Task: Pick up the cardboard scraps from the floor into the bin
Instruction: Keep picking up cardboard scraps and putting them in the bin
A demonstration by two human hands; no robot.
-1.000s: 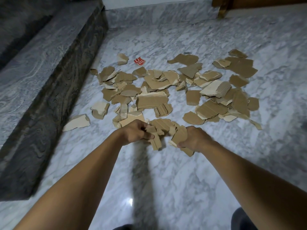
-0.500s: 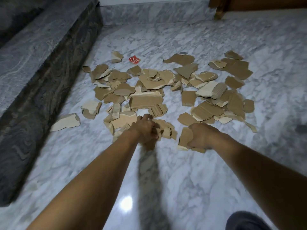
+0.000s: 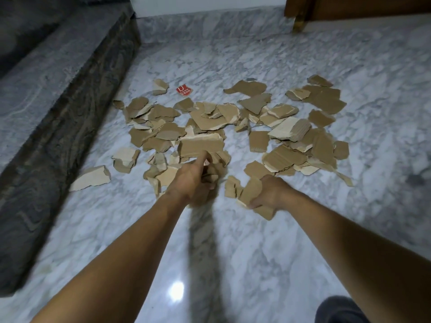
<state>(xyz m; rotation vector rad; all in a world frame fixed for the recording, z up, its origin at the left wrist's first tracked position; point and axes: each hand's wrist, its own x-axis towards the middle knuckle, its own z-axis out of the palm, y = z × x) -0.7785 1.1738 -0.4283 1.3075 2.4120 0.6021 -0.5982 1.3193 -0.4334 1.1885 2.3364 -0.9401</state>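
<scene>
Several torn brown cardboard scraps (image 3: 210,120) lie scattered over the white marble floor (image 3: 256,252). My left hand (image 3: 194,180) is at the near edge of the pile, fingers closed around a bunch of scraps (image 3: 215,170), with one finger stretched toward a large flat piece (image 3: 200,145). My right hand (image 3: 271,191) grips a few brown scraps (image 3: 247,191) just above the floor, to the right of the left hand. No bin is in view.
A dark stone step (image 3: 58,113) runs along the left side. A small red printed scrap (image 3: 183,90) lies at the far edge of the pile. A wooden furniture leg (image 3: 299,17) stands at the back right. One pale scrap (image 3: 92,178) lies alone near the step.
My left hand has pushed forward into the pile with its scraps. My right hand has lifted slightly with its pieces. The camera has shifted a little.
</scene>
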